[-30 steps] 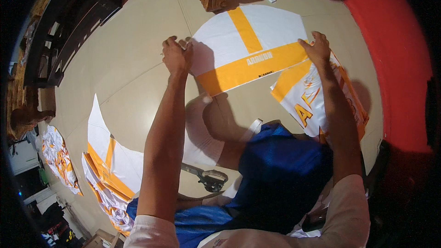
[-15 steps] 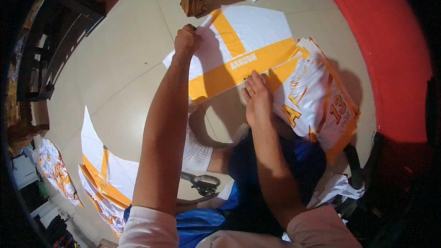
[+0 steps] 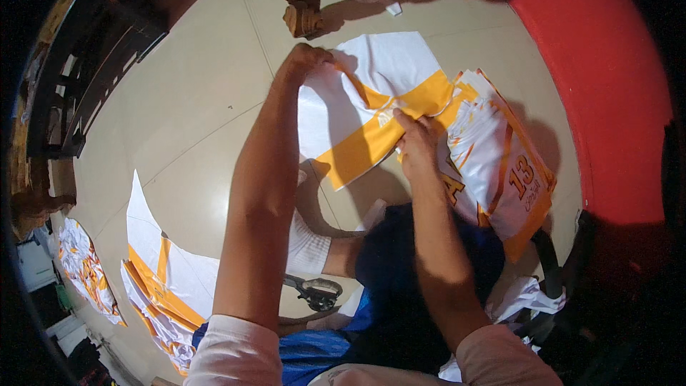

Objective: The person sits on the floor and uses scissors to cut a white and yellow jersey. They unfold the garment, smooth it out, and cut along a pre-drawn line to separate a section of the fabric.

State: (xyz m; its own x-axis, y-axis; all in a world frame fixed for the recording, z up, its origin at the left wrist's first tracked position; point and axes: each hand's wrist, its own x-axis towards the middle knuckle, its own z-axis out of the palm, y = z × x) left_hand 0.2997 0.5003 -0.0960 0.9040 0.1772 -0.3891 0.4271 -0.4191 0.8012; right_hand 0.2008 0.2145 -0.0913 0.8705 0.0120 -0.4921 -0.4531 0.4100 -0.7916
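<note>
A white fabric panel with yellow bands (image 3: 357,149) is spread in front of me, lifted and creased in its middle. At its far left edge my left hand (image 3: 309,61) is closed on the cloth. My right hand (image 3: 418,144) pinches the panel's near yellow edge, thumb on top and the other fingers partly hidden beneath. To the right lies a stack of white, yellow and orange jersey pieces (image 3: 511,150), partly covered by the panel and my right hand. Black-handled scissors (image 3: 318,293) rest near my legs, between my forearms.
Another pile of white and yellow pieces (image 3: 168,271) lies on the left floor, with a patterned cloth heap (image 3: 89,268) farther left. A carved wooden leg (image 3: 304,18) stands beyond the panel. A red surface (image 3: 593,93) curves along the right; white scraps (image 3: 529,297) lie below it.
My right hand has gone from lying spread over the panel's near edge to pinching it. The panel has creased and shifted nearer; my left hand keeps its hold, slightly nearer and right.
</note>
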